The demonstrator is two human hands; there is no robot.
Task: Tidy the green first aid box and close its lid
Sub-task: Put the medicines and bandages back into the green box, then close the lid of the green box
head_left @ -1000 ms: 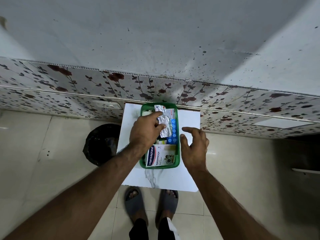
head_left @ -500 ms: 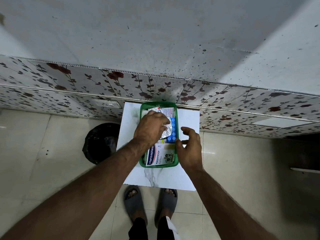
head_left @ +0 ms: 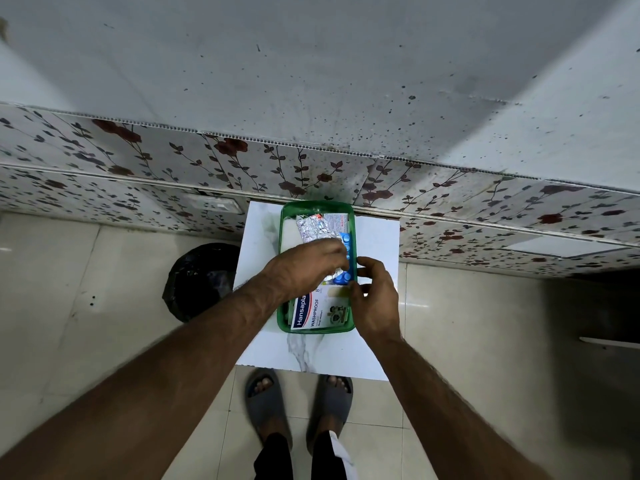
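Black bin bag (head_left: pixel 201 282) on the floor, far left, just beside the white marble-veined table (head_left: pixel 377 244). Green first aid box (head_left: pixel 283 216) stands open on the table, its far end near the wall; no lid in view.

In the box, left to right: something white along the left side, not identifiable; a crumpled foil blister strip (head_left: pixel 313 229) lying diagonally at the far end; a blue pill strip (head_left: pixel 346 242) against the right wall. Near end holds a plaster pack (head_left: pixel 317 311), print reading "Hansapla…" and "WASHPROOF"; smaller print unreadable.

Left hand (head_left: pixel 304 268) over the box middle, fingers curled down onto the foil strip's near end; whether it grips or only presses, cannot tell. Right hand (head_left: pixel 375 299) at the box's right rim, thumb and fingers partly curled, holding nothing visible.

Floral-patterned wall panel (head_left: pixel 173 157) behind; cream floor tiles (head_left: pixel 69 289); grey sandals (head_left: pixel 266 407) below the table.
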